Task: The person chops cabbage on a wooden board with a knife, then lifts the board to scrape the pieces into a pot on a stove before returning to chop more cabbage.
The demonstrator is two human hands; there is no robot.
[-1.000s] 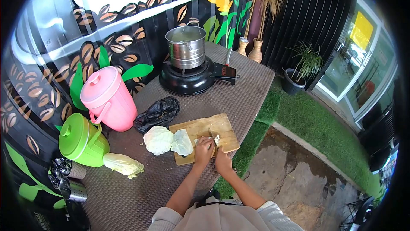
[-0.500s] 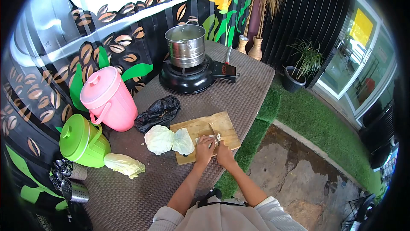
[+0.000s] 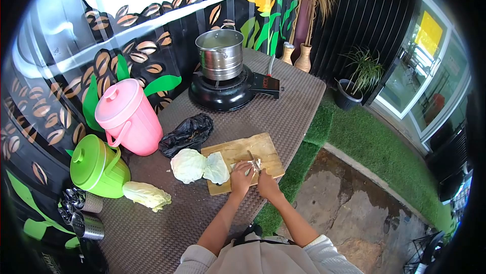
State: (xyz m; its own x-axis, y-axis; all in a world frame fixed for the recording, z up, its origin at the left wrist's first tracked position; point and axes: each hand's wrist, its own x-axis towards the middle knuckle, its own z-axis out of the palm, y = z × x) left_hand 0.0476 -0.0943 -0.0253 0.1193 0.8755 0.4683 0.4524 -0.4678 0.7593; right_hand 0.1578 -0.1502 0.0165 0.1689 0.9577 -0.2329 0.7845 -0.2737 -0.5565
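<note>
My right hand (image 3: 268, 185) is closed round the handle of a knife (image 3: 253, 160), whose blade points away from me over the wooden cutting board (image 3: 238, 148). Beside it, my left hand (image 3: 241, 177) has its fingers bent down onto a pale piece of cabbage, mostly hidden under them. Small white cut shreds (image 3: 258, 163) lie by the blade. At the board's left edge rests a loose cabbage leaf (image 3: 216, 167), touching a larger pale cabbage (image 3: 188, 165) on the table.
Behind the board are a black plastic bag (image 3: 187, 134) and a steel pot (image 3: 219, 55) on a black gas stove (image 3: 220, 95). To the left stand a pink jug (image 3: 132, 117), a green jug (image 3: 101, 170), a napa cabbage (image 3: 147, 196) and a perforated metal holder (image 3: 90, 226).
The knife has come slightly toward me and more of its blade shows. My left hand has shifted a little left, away from the blade.
</note>
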